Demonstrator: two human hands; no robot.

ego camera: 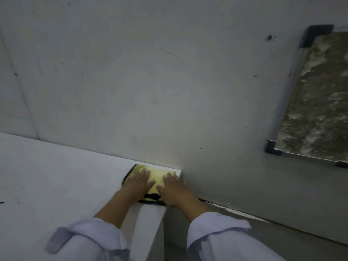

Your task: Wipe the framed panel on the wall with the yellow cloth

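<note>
Near: two pale sleeves, arms reaching forward. Left hand and right hand both flat and open, fingers spread, pressing down on the yellow cloth, gripping nothing. Cloth flat at the far right corner of the white surface, against the wall. Farther, up right: framed panel, blotchy, well apart from the cloth. No wiping begun, by the look of it; all left to do.

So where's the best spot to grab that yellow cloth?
Probably the near, black-trimmed edge of the yellow cloth, which seems to overhang the white table corner. The cloth lies flat under the left hand and right hand, so pinching that edge from the near side suits better than clawing from above.
</note>
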